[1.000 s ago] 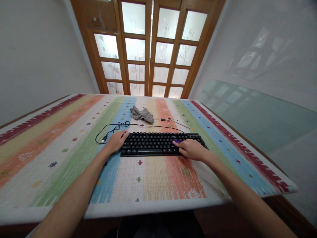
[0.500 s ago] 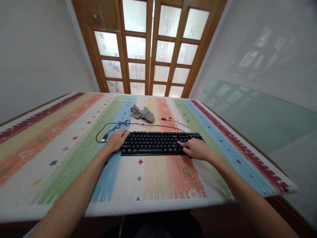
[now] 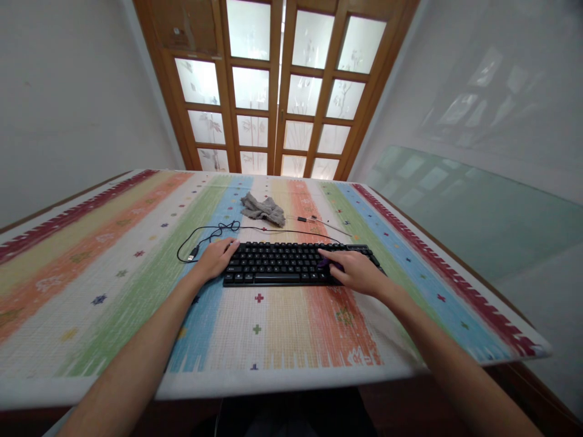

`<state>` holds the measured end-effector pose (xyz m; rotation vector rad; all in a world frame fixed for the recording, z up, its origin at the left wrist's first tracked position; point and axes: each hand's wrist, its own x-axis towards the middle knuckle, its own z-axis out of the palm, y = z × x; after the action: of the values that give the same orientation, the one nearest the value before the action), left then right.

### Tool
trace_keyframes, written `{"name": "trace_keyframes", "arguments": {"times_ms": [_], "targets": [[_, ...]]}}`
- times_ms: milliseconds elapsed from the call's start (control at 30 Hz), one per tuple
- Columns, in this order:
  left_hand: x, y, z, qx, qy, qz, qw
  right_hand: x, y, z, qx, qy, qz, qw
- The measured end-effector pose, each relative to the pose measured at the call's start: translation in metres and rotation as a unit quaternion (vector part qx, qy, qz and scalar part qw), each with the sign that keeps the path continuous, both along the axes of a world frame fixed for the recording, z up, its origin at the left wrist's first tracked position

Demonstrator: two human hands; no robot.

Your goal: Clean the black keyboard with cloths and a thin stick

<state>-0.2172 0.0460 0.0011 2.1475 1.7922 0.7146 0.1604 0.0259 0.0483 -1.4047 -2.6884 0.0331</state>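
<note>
A black keyboard (image 3: 273, 261) lies flat on the striped tablecloth in front of me. My left hand (image 3: 216, 258) grips its left end, with the thumb side along the upper left corner. Over the right part of the keys is my right hand (image 3: 357, 270), its index finger stretched out to the left. A small purple object (image 3: 323, 263) shows under its fingers, against the keys; its kind is too hidden to make out. The keyboard's black cable (image 3: 296, 230) runs behind it and loops round to a USB plug (image 3: 192, 255) by my left hand.
A crumpled grey cloth (image 3: 263, 210) lies behind the keyboard. To its right are a small black piece (image 3: 301, 219) and a thin grey stick (image 3: 334, 227). The tablecloth (image 3: 150, 291) covers the table, whose front edge is close to me. Glazed wooden doors (image 3: 277, 91) stand beyond.
My right hand has shifted slightly left and away from me over the keys, with the purple object, and its index finger reaches further out. My left hand stays on the keyboard's left end.
</note>
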Motion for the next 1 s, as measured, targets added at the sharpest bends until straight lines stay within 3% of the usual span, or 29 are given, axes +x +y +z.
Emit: {"name": "trace_keyframes", "arguments": {"times_ms": [233,500,633,767,1000], "targets": [[-0.002,0.002,-0.003,0.006,0.004,-0.006,1.000,0.005,0.005,-0.007,0.055,0.111,0.027,0.992],[-0.003,0.003,-0.005,0.004,0.001,-0.005,1.000,0.003,0.006,-0.011,0.017,-0.027,0.053,0.998],[-0.003,0.003,-0.004,0.006,0.005,-0.004,1.000,0.003,0.006,-0.010,0.042,-0.047,0.024,0.998],[-0.002,0.002,-0.004,0.005,0.002,-0.006,1.000,0.004,0.007,-0.009,0.088,0.011,-0.019,0.996],[-0.001,0.001,-0.002,0.003,0.002,-0.006,1.000,0.002,0.011,-0.015,0.105,0.042,-0.047,0.992]]}}
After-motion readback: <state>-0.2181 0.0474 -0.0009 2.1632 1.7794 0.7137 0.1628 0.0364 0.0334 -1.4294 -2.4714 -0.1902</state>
